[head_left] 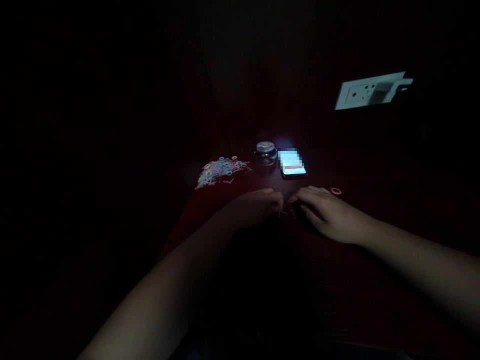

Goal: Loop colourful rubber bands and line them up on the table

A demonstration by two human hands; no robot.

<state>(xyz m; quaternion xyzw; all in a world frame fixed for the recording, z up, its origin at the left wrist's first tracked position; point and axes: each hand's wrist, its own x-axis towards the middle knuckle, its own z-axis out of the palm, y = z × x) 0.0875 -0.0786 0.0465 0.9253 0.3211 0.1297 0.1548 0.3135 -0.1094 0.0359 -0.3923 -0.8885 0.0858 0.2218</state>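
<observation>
The left hand (262, 202) is held low over the dark reddish counter (326, 285), with its fingers curled inward, and the right hand (326, 212) is placed opposite, palm down, its fingers stretched toward the left one. The fingertips are brought close together, with only a narrow gap left between them. In that gap a dark greenish strip (286, 197) can be made out; whether it is gripped by either hand cannot be told in the dim light. Just below the fingertips, a few thin, pale pieces (293, 214) are seen, their form blurred. Farther off to the left, a heap of small coloured bands (221, 170) is spread on the counter, with some rings scattered at its edges. Beside the heap, a clear jar (266, 158) is topped by a patterned lid (265, 146), and a lit phone (293, 164) is laid just to its right. A peach ring (336, 191) is found near the right hand. Above, a white socket plate (369, 91) is mounted on the wall, with a plug (381, 93) inserted.
</observation>
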